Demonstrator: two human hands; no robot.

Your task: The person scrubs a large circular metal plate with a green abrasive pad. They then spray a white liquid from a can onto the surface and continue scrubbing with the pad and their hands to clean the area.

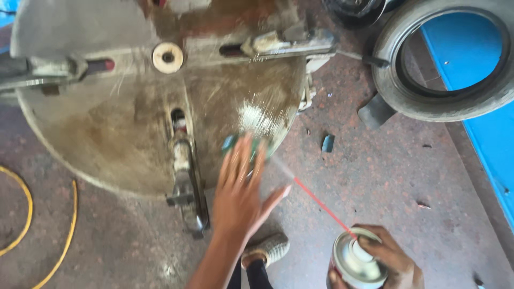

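Low down, right hand [393,262] wrapped around a silver spray can [354,262], finger on the nozzle, thin red straw [320,200] aimed up-left. Left hand [242,187] spread flat, blurred, pressing a green cloth [235,143] near the round metal turntable's [107,134] lower right edge. Left hand nearer the wet patch; can well apart, over the floor [385,171]. Tyre [444,101] beyond, yellow hose [29,214] far left.

Left hand [241,187] stretched forward, fingers spread, blurred — palm down. Right hand [388,259] low, fist-like grip — 1 finger pressing on top.
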